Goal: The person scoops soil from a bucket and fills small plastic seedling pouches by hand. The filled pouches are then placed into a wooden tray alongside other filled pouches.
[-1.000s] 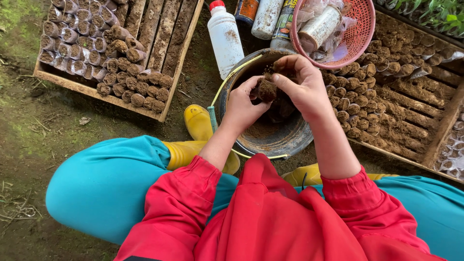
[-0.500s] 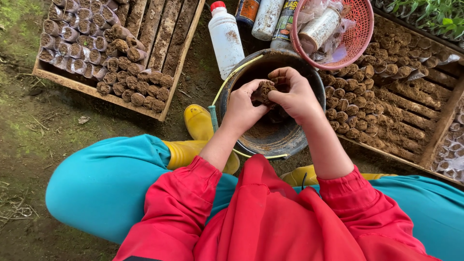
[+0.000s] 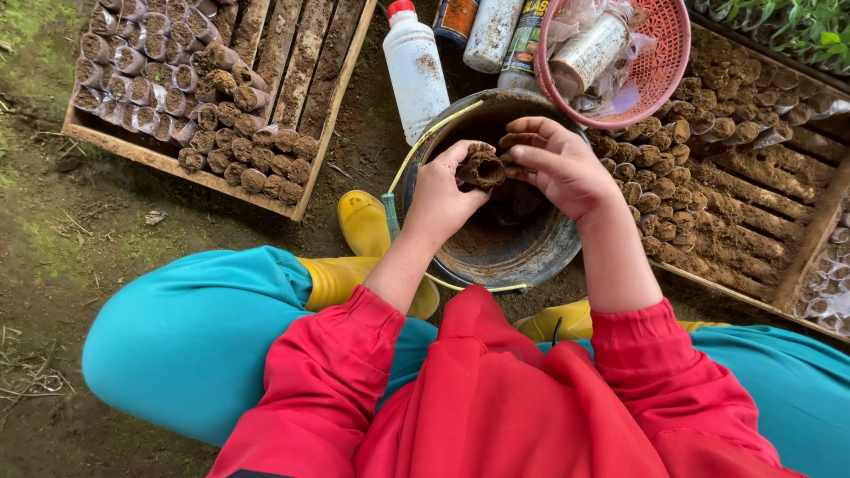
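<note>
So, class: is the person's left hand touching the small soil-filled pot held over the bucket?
Touching. The head view shows the left hand with its fingers wrapped round the soil-filled pot, no gap between them, above the bucket.

- Single view: head-worn camera, looking steeply down over the person's own chest and knees
- Range close; left hand point(image 3: 440, 199) and right hand point(image 3: 556, 166) sit centre frame above the bucket point(image 3: 496, 257)
- Wooden trays point(image 3: 292, 80) cut off at frame edges
</note>
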